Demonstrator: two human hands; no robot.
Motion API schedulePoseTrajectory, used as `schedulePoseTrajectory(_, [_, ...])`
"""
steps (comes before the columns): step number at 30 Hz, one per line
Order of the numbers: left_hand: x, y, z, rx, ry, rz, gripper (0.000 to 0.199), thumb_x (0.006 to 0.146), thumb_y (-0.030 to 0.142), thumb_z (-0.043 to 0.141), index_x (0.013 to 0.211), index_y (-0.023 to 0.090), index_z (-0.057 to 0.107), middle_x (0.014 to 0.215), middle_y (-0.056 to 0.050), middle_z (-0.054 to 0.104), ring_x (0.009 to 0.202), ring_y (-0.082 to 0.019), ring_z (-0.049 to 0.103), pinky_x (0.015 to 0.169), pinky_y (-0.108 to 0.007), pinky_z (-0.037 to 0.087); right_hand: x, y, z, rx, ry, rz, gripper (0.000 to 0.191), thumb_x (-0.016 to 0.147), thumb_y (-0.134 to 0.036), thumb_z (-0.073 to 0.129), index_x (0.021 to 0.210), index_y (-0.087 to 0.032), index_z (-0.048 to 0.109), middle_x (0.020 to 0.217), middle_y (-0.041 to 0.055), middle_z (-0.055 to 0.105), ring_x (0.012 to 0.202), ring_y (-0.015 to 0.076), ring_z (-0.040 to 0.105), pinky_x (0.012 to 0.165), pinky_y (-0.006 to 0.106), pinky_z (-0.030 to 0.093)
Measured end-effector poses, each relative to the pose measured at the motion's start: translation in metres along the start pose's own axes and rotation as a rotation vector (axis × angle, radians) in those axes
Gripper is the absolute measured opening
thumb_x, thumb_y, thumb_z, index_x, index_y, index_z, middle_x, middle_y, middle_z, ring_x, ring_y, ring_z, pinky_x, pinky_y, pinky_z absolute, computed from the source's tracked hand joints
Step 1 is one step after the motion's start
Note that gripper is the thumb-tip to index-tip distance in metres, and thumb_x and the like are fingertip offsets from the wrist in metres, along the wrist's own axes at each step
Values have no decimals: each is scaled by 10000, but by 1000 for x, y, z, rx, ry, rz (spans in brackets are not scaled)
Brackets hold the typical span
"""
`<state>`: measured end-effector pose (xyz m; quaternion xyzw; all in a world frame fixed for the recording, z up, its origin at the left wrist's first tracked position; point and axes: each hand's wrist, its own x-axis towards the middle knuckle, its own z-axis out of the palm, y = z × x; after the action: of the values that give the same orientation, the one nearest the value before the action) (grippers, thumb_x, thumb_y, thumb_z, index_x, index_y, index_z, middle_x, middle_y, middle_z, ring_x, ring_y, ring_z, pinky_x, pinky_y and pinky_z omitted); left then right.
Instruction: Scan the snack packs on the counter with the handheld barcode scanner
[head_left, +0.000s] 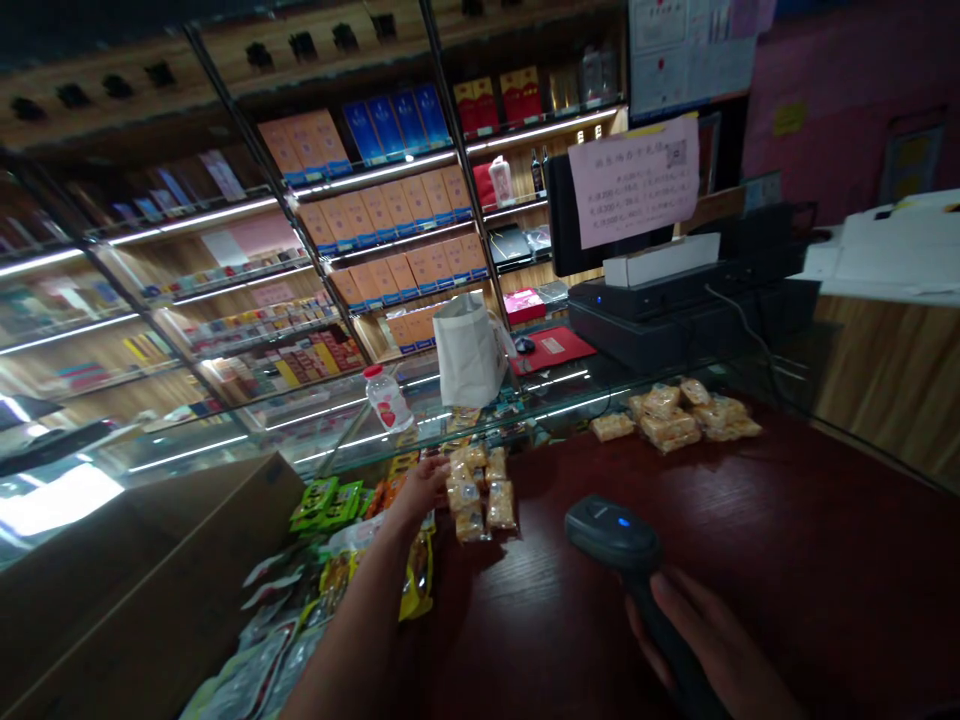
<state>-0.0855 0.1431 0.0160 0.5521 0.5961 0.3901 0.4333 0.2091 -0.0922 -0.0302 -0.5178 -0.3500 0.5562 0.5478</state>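
Observation:
My right hand [697, 630] is wrapped round the handle of a dark barcode scanner [615, 532] with a lit blue light, held over the dark red tabletop [525, 640]. At the left edge of a cluster of clear-wrapped snack packs [469, 492], my left hand [420, 490] touches the packs with its fingers apart; its fingertips are partly hidden behind them. Farther back on the right lies another pile of the same wrapped snacks [667, 420].
An open cardboard box [165, 580] stands at the left, beside green and yellow snack packets [330, 503]. Behind are a glass counter with a bottle [387, 398], a white bag [470, 350], a monitor with a pink sheet [634, 185] and stocked shelves.

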Motion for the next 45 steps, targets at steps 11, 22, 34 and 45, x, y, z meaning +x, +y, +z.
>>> schedulePoseTrajectory(11, [23,-12,8,401,169,-5,102,776,244,617,796,187,535,706,-36,616,746,-231,649,718,-362,521,28,-7,-6,108,45,26,589,648,-799,681,663,-210,709,614,61,657,495,173,539,469,299,435])
schedulePoseTrajectory(22, [29,42,158,777,-300,636,289,930,201,446,1056,202,706,1097,-76,718,1056,-195,646,947,-292,474,69,-27,-49,450,152,-128,527,813,-677,649,999,-188,712,677,8,692,457,85,515,433,190,386])
schedulePoseTrajectory(34, [56,60,284,1074,-240,484,329,866,181,559,1174,80,620,1153,-211,614,1079,-327,624,884,-383,482,46,-20,-82,370,275,-129,622,764,-760,622,944,-168,679,608,17,676,371,95,511,379,203,342])
schedulePoseTrajectory(45, [-30,19,220,1044,-296,439,471,688,229,675,1114,158,487,1180,-203,601,1174,-368,535,940,-447,447,37,-15,-77,399,200,-27,579,815,-715,600,958,-165,706,552,4,608,449,129,469,431,237,346])
